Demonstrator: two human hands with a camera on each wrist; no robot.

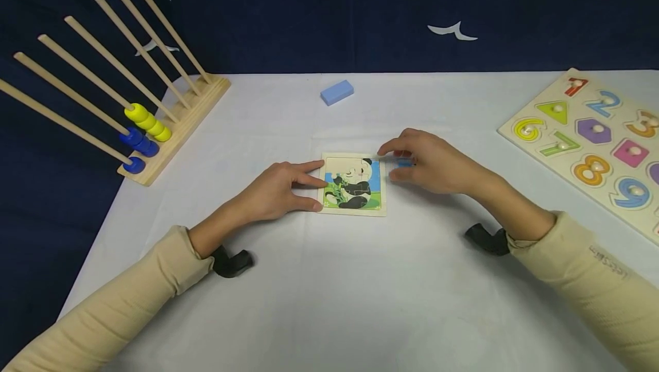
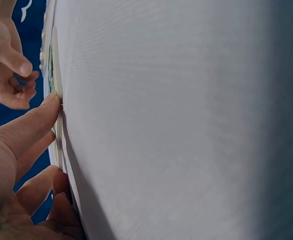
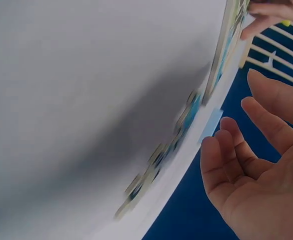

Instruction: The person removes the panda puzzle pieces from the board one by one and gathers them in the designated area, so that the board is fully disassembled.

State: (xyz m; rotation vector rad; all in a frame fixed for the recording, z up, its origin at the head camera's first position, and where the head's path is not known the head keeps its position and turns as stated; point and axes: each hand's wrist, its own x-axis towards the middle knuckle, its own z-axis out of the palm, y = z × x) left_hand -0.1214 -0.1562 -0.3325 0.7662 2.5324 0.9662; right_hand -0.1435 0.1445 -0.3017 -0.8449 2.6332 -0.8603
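Note:
A square panda puzzle [image 1: 355, 186] lies flat on the white table, its upper left part pale and the rest coloured. My left hand [image 1: 278, 192] rests its spread fingertips and thumb on the puzzle's left edge; the left wrist view shows the thumb [image 2: 34, 122] right at the frame's side. Beyond the right edge, my right hand [image 1: 437, 163] hovers with fingers loosely bent and nothing between them. Beneath it, a blue loose piece [image 1: 405, 162] shows partly, the rest covered by the hand. The right wrist view shows several loose puzzle pieces [image 3: 159, 155] in a blurred row.
A blue block [image 1: 337, 93] lies behind the puzzle. At the back left stands a wooden peg rack [image 1: 175, 131] with yellow and blue beads. On the right lies a wooden number and shape board [image 1: 582, 137]. A dark blue curtain [image 1: 319, 17] hangs behind the table.

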